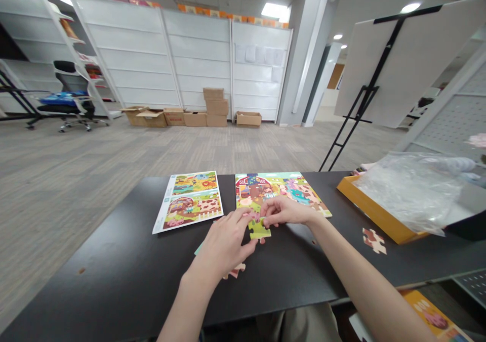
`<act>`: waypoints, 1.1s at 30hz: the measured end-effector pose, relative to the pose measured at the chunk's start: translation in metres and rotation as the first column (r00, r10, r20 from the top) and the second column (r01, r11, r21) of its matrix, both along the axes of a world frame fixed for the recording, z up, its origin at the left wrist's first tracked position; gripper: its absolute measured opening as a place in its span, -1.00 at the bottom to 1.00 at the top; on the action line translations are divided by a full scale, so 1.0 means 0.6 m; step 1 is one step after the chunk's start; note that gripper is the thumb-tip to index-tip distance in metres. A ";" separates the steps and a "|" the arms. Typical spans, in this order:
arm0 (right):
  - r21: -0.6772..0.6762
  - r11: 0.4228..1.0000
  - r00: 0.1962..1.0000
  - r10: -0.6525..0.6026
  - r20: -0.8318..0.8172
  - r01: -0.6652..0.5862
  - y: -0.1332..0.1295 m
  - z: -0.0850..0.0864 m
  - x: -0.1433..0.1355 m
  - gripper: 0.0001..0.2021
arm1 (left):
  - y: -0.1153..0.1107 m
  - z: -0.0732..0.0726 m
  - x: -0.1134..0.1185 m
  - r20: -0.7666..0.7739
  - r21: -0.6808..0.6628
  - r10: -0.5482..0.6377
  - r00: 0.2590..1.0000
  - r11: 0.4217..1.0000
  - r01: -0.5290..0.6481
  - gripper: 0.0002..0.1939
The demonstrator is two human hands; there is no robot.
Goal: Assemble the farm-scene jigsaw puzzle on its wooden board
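A green puzzle piece [260,230] lies at the near edge of the farm puzzle board [319,200]. My right hand [281,211] is closed on its upper right part with bent fingers. My left hand [230,238] arches over the piece's left side, thumb and fingers apart, its fingertips by the board's edge; whether it grips anything is not shown. Below my left hand a reddish piece [237,270] shows partly, the rest hidden by the hand. The printed picture sheet [193,208] lies to the left of the board.
An orange-sided box [374,215] with clear plastic stands at the table's right. A brown and cream piece [374,241] lies in front of it. The black table [114,261] ends at the left and near edges. Beyond stand an easel [355,109] and cardboard boxes [216,108].
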State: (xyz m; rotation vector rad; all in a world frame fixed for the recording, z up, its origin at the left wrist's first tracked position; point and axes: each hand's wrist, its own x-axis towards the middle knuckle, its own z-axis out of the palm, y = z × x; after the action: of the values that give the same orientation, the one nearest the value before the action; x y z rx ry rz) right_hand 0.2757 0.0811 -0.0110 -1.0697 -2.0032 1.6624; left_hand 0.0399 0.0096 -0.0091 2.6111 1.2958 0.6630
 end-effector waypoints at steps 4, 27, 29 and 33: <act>0.139 0.984 0.993 -0.104 -0.048 0.109 0.010 0.011 0.016 -0.60 | 0.004 -0.001 0.000 -0.027 -0.003 0.043 0.999 0.999 -0.043 -0.51; 0.520 0.473 0.557 -0.830 -0.008 0.711 0.187 -0.107 0.240 -0.74 | 0.023 -0.022 0.007 -0.158 -0.059 0.120 0.980 0.990 -0.131 -0.63; 0.555 0.454 0.547 -0.837 -0.003 0.697 0.187 -0.106 0.238 -0.75 | 0.023 -0.022 0.007 -0.157 -0.064 0.120 0.980 0.989 -0.132 -0.63; 0.657 0.417 0.542 -0.840 0.015 0.628 0.186 -0.103 0.228 -0.79 | 0.021 -0.020 0.009 -0.151 -0.072 0.110 0.982 0.990 -0.121 -0.62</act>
State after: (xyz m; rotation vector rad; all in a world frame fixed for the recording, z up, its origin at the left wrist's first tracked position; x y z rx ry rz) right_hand 0.4128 0.1925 -0.0729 -1.7154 -1.5717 0.3267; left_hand 0.0453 0.0222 -0.0212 2.5771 1.4929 0.4309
